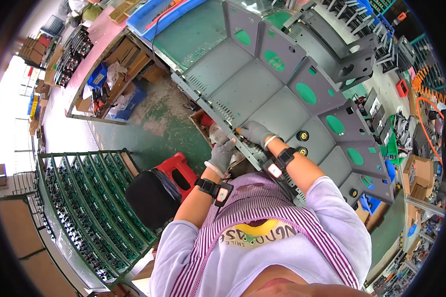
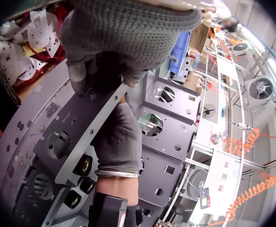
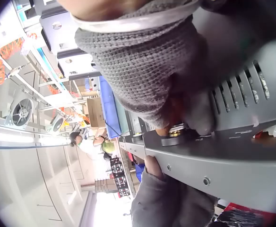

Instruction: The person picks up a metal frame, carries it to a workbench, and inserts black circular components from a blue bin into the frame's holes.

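Note:
Grey sheet-metal chassis panels (image 1: 243,84) with upright cut-out sides stand in a row across the bench. My gloved left hand (image 1: 223,154) grips the slotted front flange (image 2: 98,120) of the nearest one, fingers and thumb on either side of the edge. My gloved right hand (image 1: 256,132) is just inside that flange, pinching a small round black part with a brass middle (image 3: 174,138) against the metal; the fingers partly hide it. Similar black round parts with brass centres (image 1: 302,135) stand on the panel beside my right forearm.
Below the flange, a box (image 2: 22,90) holds white perforated scraps and red material. A red and black chair (image 1: 178,173) stands to the left, near a green rack of small parts (image 1: 94,208). A blue tray (image 1: 158,20) lies at the back; orange coiled hoses (image 1: 428,86) hang at right.

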The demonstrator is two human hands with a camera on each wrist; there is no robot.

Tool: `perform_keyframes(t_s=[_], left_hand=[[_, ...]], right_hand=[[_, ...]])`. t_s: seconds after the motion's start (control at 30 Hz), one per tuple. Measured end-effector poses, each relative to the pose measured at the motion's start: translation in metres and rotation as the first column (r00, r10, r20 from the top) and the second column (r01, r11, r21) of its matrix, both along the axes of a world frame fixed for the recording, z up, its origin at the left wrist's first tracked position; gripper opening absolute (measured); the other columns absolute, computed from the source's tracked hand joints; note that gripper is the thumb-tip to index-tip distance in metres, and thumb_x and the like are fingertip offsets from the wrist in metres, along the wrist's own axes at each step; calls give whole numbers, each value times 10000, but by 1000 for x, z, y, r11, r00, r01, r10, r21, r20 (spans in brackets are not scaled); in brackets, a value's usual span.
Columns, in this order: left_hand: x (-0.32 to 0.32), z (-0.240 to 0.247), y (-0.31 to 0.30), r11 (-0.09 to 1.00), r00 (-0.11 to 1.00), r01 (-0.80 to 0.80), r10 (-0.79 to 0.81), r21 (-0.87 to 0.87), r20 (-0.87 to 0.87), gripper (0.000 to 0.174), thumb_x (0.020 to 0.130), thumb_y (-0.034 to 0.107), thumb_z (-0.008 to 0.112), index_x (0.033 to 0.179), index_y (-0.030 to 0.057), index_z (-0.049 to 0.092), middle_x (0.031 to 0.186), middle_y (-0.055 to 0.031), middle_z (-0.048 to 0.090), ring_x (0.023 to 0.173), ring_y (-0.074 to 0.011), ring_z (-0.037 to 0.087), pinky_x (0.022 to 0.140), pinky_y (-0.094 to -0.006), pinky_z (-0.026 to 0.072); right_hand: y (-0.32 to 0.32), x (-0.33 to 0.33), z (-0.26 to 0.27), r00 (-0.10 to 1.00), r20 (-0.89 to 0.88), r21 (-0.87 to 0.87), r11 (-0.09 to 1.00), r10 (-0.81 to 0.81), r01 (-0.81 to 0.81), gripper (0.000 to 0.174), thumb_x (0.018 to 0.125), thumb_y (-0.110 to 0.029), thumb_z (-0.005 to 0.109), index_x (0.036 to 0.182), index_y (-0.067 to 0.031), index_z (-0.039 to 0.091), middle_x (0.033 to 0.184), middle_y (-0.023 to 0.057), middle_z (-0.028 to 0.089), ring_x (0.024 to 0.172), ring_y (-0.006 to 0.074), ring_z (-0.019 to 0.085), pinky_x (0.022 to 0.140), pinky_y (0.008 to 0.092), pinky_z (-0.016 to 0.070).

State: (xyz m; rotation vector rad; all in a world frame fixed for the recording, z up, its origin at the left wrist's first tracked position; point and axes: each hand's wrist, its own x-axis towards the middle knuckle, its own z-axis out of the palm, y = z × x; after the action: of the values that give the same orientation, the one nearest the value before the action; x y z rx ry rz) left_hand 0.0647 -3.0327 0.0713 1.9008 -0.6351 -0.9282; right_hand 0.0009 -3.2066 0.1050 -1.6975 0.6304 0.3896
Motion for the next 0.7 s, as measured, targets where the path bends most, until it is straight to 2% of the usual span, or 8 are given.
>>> perform_keyframes(t_s=[0.07,0.17,0.23,0.3,0.37,0.43,0.57,0.7], left_hand=[[-1,-7,1,995,993,-73,66,-65,-96,185,824,173,583,985,82,574,984,-127,586,883,-270,585,755,-310,488],[2,-17,-3,925,735,-373,248,-71,-631,194,854,183,556,1004,61,571,953,-111,598,861,-226,596,743,-293,491],[1,-12,3,987,989,-73,54,-145,-135,218,878,185,526,1032,32,553,944,-94,597,846,-187,592,732,-288,490],[3,-10,0,991,998,-16,7,-132,-70,245,895,190,507,1054,6,534,943,-79,593,838,-156,586,720,-285,491],[3,-11,-3,974,864,-214,151,-77,-481,273,904,199,497,1069,-17,515,949,-68,585,838,-131,576,706,-282,495],[-1,0,-4,933,759,-352,237,-76,-606,276,863,216,542,1043,8,562,916,-41,591,785,-120,551,678,-250,453],[-3,-4,-5,929,799,-347,222,-127,-559,290,843,241,569,1027,17,587,904,-34,593,773,-115,543,676,-241,441],[4,-36,-1,931,760,-342,192,-131,-621,367,886,249,517,1108,-41,477,958,-97,578,848,-181,589,721,-310,512]], right_hand=[[1,3,-8,998,-25,-216,975,52,-56,405,831,-356,508,944,17,619,679,92,590,579,174,583,543,292,465],[-12,-11,-6,979,-87,256,945,-185,201,433,837,-373,465,860,28,625,663,133,594,578,235,590,563,347,463],[-4,-12,-8,982,-5,-56,981,-187,186,460,848,-402,451,740,9,626,623,136,578,531,235,548,531,345,435],[-2,-8,-48,990,138,-473,879,0,66,493,854,-438,448,699,-3,622,595,122,561,487,215,513,489,334,410],[-1,-10,-5,996,24,-101,991,-84,86,526,848,-494,459,674,-25,621,559,57,524,438,140,454,426,279,377],[-6,-16,26,959,-99,257,924,-266,283,508,847,-477,470,688,-19,622,564,49,525,436,135,452,433,273,390],[-31,-40,54,906,-22,170,892,-422,419,451,839,-436,510,740,-11,623,591,35,528,458,110,462,443,249,398],[-55,-85,59,968,79,-238,938,-238,251,343,772,-354,583,880,-30,616,730,72,575,626,174,551,567,292,452]])
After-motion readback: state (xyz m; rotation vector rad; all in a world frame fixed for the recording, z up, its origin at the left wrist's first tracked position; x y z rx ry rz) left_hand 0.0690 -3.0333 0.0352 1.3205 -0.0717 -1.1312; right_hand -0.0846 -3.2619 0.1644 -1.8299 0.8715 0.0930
